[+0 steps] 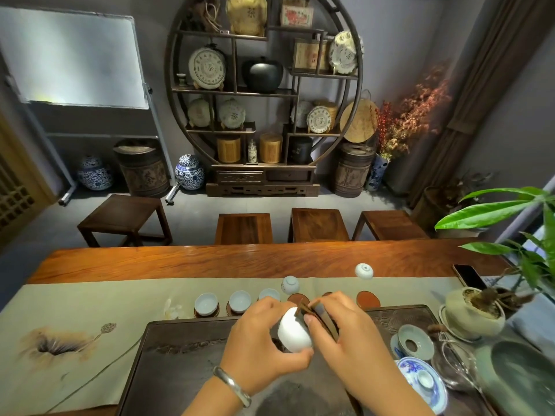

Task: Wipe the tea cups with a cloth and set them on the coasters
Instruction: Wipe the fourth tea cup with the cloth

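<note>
Over the dark tea tray [180,349], left hand [258,343] grips a white cup [292,331], right hand [342,331] pinches brown cloth [321,318] at its 2 o'clock rim; hard rubbing could slip the glazed cup loose

Glossy white glazed ceramic cup [293,331], rubbed with a folded brown matt cloth [322,316]. Below, a dark carved matt tea tray [180,349] on pale woven fabric runner [90,298]; beyond, polished reddish wooden table [210,259].

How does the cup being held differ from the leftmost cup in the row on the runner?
The held cup is gripped by the left hand above the dark tray, tipped on its side; the leftmost cup stands upright on a coaster. The held cup has a brown cloth pressed against it by the right hand; the leftmost cup is untouched. Both are small pale handleless cups.
</note>
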`<action>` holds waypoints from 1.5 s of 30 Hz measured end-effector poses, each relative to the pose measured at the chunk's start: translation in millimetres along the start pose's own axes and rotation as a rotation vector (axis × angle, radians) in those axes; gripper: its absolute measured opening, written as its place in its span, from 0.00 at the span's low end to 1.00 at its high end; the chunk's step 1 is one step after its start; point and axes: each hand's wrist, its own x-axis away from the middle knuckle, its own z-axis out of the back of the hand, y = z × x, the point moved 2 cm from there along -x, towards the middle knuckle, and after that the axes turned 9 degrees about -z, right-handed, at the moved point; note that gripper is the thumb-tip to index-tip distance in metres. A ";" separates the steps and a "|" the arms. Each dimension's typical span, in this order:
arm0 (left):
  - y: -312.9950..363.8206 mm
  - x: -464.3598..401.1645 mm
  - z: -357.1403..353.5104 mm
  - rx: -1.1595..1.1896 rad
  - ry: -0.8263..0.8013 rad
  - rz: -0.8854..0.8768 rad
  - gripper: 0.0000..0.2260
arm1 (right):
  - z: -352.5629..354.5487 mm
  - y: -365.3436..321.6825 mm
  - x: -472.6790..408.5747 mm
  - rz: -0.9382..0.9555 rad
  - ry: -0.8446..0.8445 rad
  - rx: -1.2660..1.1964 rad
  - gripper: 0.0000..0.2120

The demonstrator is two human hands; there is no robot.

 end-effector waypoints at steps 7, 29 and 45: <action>-8.0 7.7 -1.2 -0.064 -0.027 0.010 0.21 | -10.1 5.0 -4.3 -0.096 -0.028 -0.049 0.05; -30.7 35.1 -6.9 0.005 -0.049 0.097 0.22 | -16.4 14.1 -16.1 0.076 -0.400 0.024 0.07; -27.6 5.4 10.0 -0.027 -0.014 0.028 0.23 | -0.6 2.6 -38.4 0.131 -0.352 -0.020 0.08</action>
